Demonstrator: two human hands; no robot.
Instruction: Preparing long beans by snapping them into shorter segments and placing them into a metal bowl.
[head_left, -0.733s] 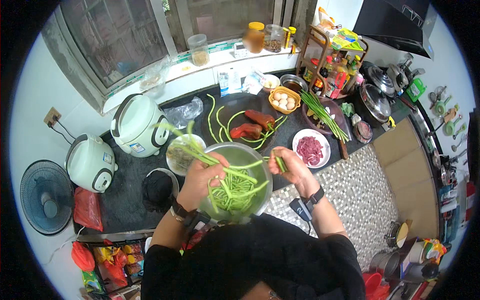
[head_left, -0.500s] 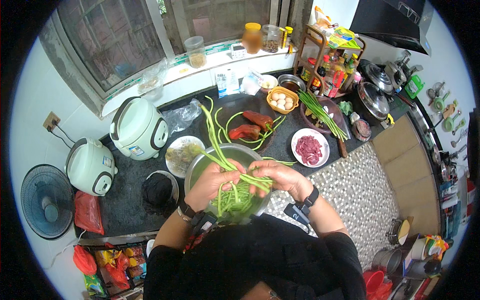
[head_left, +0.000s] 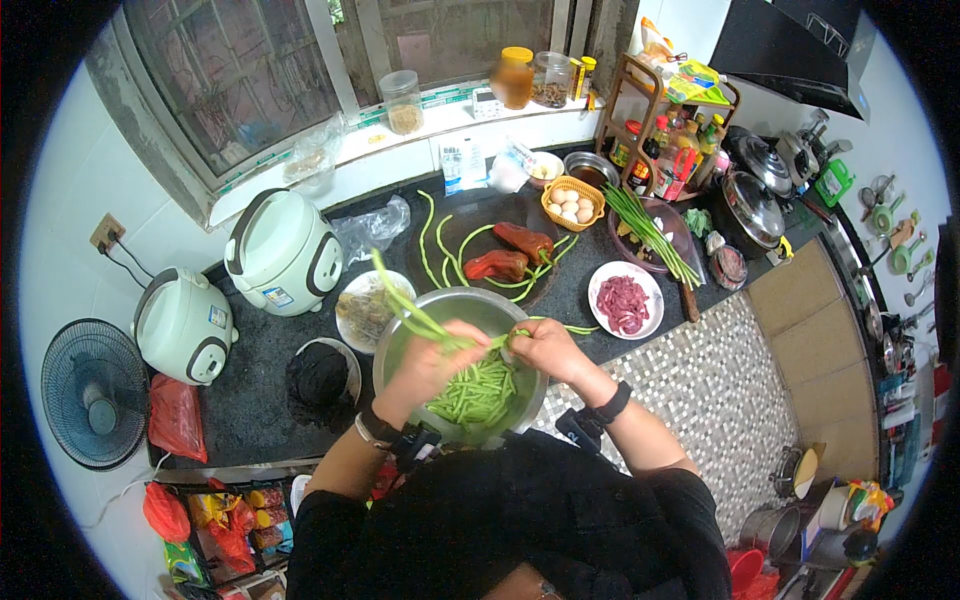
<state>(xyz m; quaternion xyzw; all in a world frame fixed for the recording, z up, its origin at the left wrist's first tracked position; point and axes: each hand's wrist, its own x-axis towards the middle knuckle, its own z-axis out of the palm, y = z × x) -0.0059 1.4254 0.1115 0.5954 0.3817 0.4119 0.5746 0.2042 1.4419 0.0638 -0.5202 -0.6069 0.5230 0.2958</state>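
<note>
Over a steel bowl (head_left: 535,395) I hold a bunch of green long beans (head_left: 408,308). My left hand (head_left: 436,362) is closed round the beans, whose long ends stick out to the upper left. My right hand (head_left: 550,352) pinches the other end of the bunch above the bowl's right rim. Short bean pieces (head_left: 468,395) lie in the bowl below. Behind it, on a dark round board, are more whole long beans (head_left: 442,245) and two dark red peppers (head_left: 497,265).
Left of the bowl stand a plate (head_left: 372,310) of pale food and two green rice cookers (head_left: 285,250). To the right are a plate of sliced raw meat (head_left: 623,304), an egg basket (head_left: 572,203), scallions (head_left: 652,232) and a knife handle (head_left: 689,302) near the counter edge.
My hands have moved slightly apart. The beans' free ends have swung lower and to the left, blurred by motion, and more of the cut pieces in the bowl shows.
</note>
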